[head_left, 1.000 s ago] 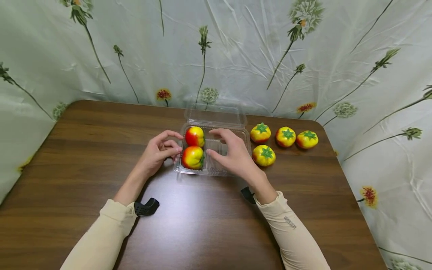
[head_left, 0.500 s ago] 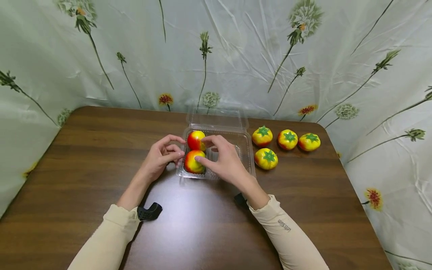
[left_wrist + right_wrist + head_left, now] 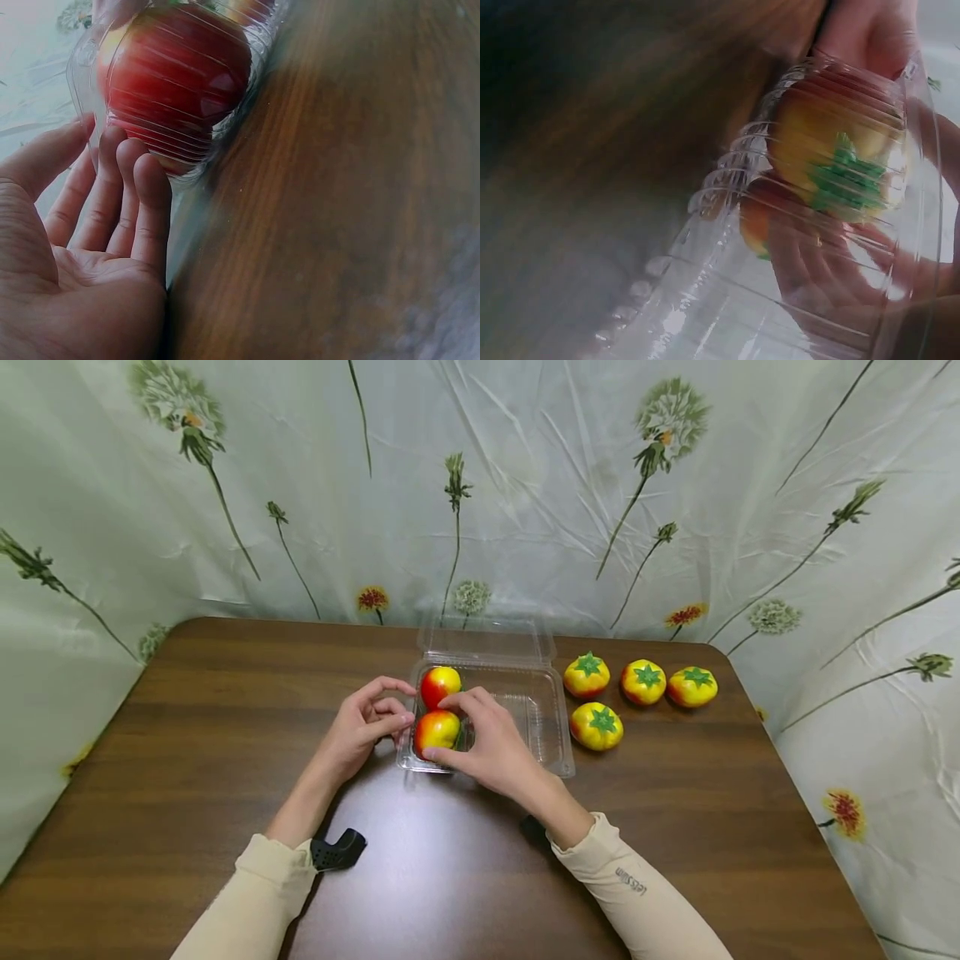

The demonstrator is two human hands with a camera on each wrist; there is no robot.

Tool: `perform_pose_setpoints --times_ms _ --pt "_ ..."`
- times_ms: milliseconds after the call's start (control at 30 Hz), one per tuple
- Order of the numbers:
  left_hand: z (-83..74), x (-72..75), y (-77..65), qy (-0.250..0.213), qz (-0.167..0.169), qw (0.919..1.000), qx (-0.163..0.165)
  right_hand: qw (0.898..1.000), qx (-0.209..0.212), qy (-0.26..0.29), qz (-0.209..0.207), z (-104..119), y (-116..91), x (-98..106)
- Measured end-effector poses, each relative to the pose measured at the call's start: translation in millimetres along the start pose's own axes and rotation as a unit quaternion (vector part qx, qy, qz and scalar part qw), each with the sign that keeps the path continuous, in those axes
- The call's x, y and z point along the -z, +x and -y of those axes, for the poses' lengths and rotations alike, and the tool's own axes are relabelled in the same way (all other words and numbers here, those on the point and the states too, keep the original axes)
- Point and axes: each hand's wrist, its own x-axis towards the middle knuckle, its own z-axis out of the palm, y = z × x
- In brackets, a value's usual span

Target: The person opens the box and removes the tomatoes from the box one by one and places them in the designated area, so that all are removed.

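A clear plastic clamshell container (image 3: 551, 727) lies with its lid raised at the back. Inside, along its left side, are two glossy red-and-yellow tomato-like fruits: a rear one (image 3: 440, 685) and a front one (image 3: 435, 731), lying on their sides with their green tops toward the right. The thumb and fingers of my right hand (image 3: 495, 743) grip the front fruit. At the container's left edge, my left hand (image 3: 360, 731) pinches the rim between thumb and fingers. The left wrist view shows a fruit (image 3: 176, 71) through the ribbed wall, above my left fingertips (image 3: 154, 180).
Several more such fruits stand right of the container with green star tops up, the closest (image 3: 596, 727) beside its right wall. All rest on a brown wooden table (image 3: 225, 718). A flower-printed curtain (image 3: 315, 468) hangs behind the table's far edge.
My right hand has moved left and toward me from the container's middle onto the front fruit, which it now grips. The left hand stays at the container's left edge.
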Motion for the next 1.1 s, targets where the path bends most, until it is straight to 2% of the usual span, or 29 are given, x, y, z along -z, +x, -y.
perform_pose_setpoints --times_ms 333,700,867,1100 --pt "0.7 -0.8 -1.5 0.006 -0.003 1.0 0.006 1.0 -0.011 -0.007 -0.001 -1.6 -2.0 -2.7" --pt "0.5 -2.4 -1.8 0.015 -0.013 0.9998 0.006 0.999 0.01 0.022 -0.04 -2.5 -3.1 1.8" --pt "0.2 -2.5 -2.3 0.024 -0.014 0.9996 0.004 0.999 0.011 0.024 -0.046 0.5 -4.7 6.2" --pt "1.7 -2.0 -3.0 0.023 -0.013 0.9996 0.0 0.997 0.005 0.057 -0.051 6.2 -5.2 13.4"
